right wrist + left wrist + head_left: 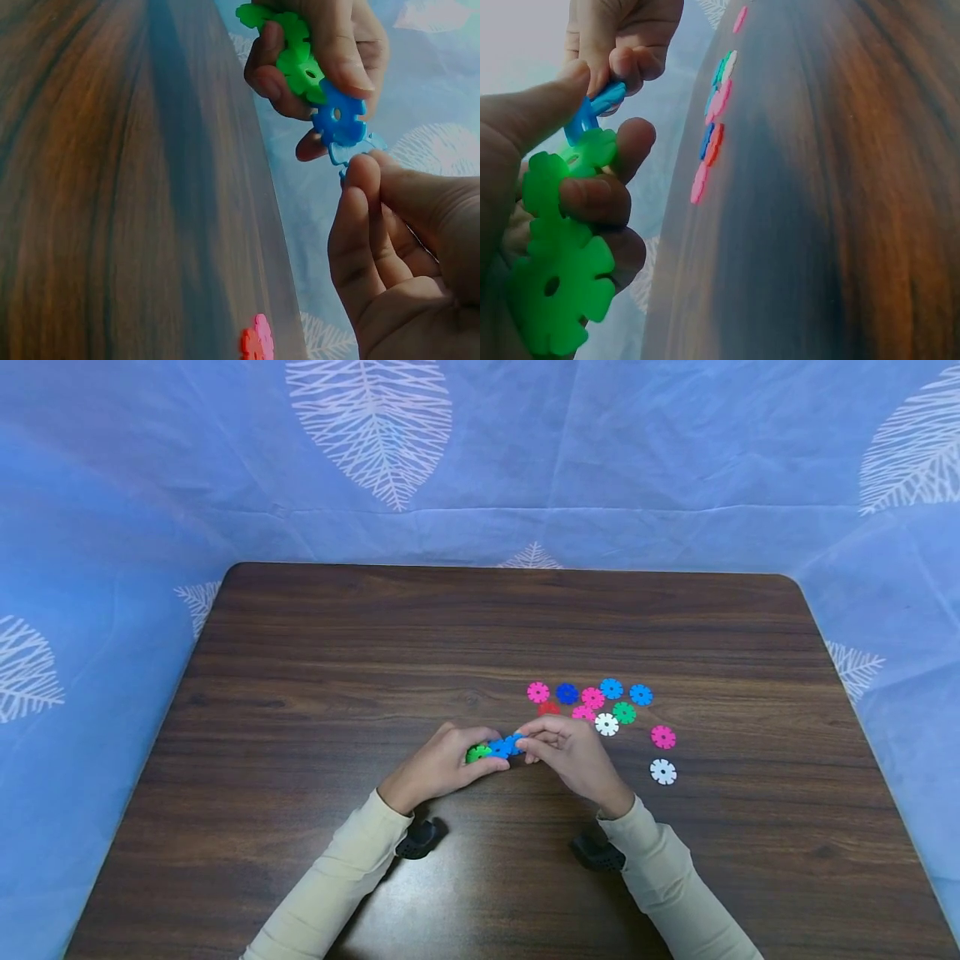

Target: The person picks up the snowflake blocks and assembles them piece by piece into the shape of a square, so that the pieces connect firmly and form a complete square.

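Note:
A chain of slotted plastic snowflake discs hangs between my hands above the table. Its green discs (562, 285) lie in my left hand (446, 760), whose fingers curl round them while the thumb presses near the first blue disc (339, 116). At the far end, my right hand (576, 758) pinches another blue disc (352, 152) between thumb and fingertips. The two blue discs meet at an angle, edge to edge; how deep their slots sit is hidden by the fingers. In the head view the chain's green part (477, 753) is mostly covered by the left hand.
Loose discs lie beyond and right of my right hand: pink (537, 692), dark blue (567, 693), light blue (611, 688), green (624, 713), white (606, 724) and a partly covered red one (549, 708). Farther right are a pink disc (663, 737) and a white disc (663, 772) on the wooden table (337, 643).

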Action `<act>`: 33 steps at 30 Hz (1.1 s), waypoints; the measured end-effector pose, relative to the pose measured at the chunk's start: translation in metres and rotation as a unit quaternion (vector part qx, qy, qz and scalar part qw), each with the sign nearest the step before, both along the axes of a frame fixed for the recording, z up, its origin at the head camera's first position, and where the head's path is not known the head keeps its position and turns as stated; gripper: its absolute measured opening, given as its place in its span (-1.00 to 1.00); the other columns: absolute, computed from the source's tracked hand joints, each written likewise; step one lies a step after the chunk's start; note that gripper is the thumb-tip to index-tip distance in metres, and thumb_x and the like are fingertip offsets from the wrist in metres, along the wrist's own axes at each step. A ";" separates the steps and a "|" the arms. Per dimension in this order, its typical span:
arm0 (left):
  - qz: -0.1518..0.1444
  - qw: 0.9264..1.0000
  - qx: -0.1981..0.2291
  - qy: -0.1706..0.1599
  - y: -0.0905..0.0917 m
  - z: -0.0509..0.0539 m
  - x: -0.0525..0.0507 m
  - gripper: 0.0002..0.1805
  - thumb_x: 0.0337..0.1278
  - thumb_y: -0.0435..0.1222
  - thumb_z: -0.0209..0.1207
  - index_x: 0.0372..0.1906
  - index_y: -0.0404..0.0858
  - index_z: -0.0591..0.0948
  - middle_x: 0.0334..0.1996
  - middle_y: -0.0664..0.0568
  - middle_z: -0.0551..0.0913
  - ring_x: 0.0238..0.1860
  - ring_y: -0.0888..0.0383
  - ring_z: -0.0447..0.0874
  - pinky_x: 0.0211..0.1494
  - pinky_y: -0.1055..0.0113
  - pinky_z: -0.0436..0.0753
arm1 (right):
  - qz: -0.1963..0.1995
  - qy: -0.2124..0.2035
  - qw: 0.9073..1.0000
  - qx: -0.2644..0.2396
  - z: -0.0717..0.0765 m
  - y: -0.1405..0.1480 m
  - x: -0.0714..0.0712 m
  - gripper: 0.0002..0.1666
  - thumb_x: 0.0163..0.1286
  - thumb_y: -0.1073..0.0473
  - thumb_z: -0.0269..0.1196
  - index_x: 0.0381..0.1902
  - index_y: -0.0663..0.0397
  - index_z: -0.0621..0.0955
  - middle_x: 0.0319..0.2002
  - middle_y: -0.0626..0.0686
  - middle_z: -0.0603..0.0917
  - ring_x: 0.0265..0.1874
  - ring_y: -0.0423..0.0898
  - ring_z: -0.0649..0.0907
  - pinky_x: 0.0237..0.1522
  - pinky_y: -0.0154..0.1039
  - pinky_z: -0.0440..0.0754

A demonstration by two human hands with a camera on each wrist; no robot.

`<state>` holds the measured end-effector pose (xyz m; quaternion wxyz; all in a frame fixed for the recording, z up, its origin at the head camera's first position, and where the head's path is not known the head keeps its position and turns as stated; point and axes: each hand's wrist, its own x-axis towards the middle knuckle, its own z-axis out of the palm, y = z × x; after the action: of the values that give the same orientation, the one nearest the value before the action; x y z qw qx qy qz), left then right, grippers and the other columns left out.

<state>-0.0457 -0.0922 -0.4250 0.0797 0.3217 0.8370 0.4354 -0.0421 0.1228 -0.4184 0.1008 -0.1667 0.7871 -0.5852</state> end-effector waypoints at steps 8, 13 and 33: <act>0.009 1.000 -0.023 -0.004 0.001 -0.002 0.001 -0.61 0.15 -0.12 0.25 -0.02 -0.29 0.62 -0.32 0.04 0.72 -0.50 0.37 0.50 -0.45 0.56 0.49 | 0.002 -0.009 1.000 0.025 -0.001 0.003 0.001 -0.80 0.29 0.23 0.26 -0.16 0.21 0.66 -0.43 0.18 0.69 -0.52 -0.05 0.64 -0.43 -0.17 0.67; 0.021 0.999 -0.033 -0.022 0.003 -0.001 0.001 -0.64 0.17 -0.09 0.23 -0.03 -0.23 0.62 -0.39 0.12 0.68 -0.53 0.37 0.45 -0.47 0.54 0.44 | -0.012 -0.035 0.999 0.022 0.003 0.011 0.000 -0.72 0.32 0.21 0.24 -0.10 0.30 0.62 -0.37 0.28 0.69 -0.47 -0.06 0.67 -0.35 -0.14 0.69; 0.074 0.983 0.112 -0.124 0.000 0.001 0.002 -0.72 0.17 -0.42 0.12 -0.01 -0.34 0.44 -0.35 -0.16 0.61 -0.66 0.24 0.53 -0.54 0.41 0.58 | -0.056 0.001 0.986 0.157 -0.008 0.075 0.018 -0.84 0.33 0.27 0.21 -0.20 0.26 0.64 -0.38 0.14 0.70 -0.52 -0.24 0.63 -0.52 -0.36 0.58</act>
<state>-0.0442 -0.0924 -0.4240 0.1139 0.2089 0.7879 0.5679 -0.0240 0.1979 -0.4261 0.0922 -0.1051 0.8775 -0.4588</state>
